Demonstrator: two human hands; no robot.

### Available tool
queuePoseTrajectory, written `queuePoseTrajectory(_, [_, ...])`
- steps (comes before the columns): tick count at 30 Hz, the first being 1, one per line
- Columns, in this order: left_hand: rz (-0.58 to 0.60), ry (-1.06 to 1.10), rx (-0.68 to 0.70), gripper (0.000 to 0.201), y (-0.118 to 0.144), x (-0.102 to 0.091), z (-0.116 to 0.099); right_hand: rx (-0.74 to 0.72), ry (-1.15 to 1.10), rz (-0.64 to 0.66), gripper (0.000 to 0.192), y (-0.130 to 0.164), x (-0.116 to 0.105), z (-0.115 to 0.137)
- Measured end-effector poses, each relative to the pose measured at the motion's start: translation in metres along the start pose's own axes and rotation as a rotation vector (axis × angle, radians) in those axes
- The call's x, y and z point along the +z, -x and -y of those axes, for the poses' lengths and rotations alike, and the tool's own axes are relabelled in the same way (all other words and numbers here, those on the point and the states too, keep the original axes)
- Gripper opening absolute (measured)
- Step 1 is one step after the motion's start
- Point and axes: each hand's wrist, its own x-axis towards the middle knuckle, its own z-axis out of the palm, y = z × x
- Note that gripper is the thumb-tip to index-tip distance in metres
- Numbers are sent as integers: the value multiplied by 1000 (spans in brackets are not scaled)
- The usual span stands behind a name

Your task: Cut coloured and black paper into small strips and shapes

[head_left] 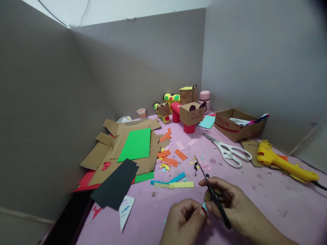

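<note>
My left hand (186, 219) is closed in a pinch at the lower middle, its fingertips on a small light-blue paper piece (204, 206). Close against it on the right, my right hand (231, 200) holds slim black-handled scissors (216, 199), seen nearly edge-on with the pointed blade toward the far left. The right thumb tip also touches the blue piece, which the fingers mostly hide. Just beyond my hands lie blue strips (177, 177) and pale yellow strips (183, 184). Orange paper pieces (181, 154) and many tiny scraps are scattered farther back.
Left are cardboard sheets (102, 154), a green sheet (136, 144) and black sheets (117, 183). Cardboard-headed paper animals (192, 114) and a pink bottle (204, 98) stand at the back. Right are white scissors (230, 151), a pen box (236, 127) and a yellow glue gun (286, 163).
</note>
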Motion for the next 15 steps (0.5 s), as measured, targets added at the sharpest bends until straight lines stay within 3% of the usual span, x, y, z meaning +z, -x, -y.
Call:
queuePoseTrajectory(3, [-11,-14,24,28,1,-1,0,4,-19,-38,37,-1,-2,0])
queuePoseTrajectory(5, [-53,-143,124,23,2,-3,1,24,-31,-30,40,-1,-4,1])
queuePoseTrajectory(8, [-117,-551,520,10,4,-8,4,65,-73,0,41,-1,-5,3])
queuePoseTrajectory(10, [-129,-815,836,20,4,-11,4,93,-109,25,42,-1,-4,4])
queuePoseTrajectory(12, [-112,-951,1023,27,6,-14,2,119,-134,56,42,-1,-2,5])
queuePoseTrajectory(15, [-105,-861,991,23,7,-15,-2,146,-131,55,40,-1,-1,5])
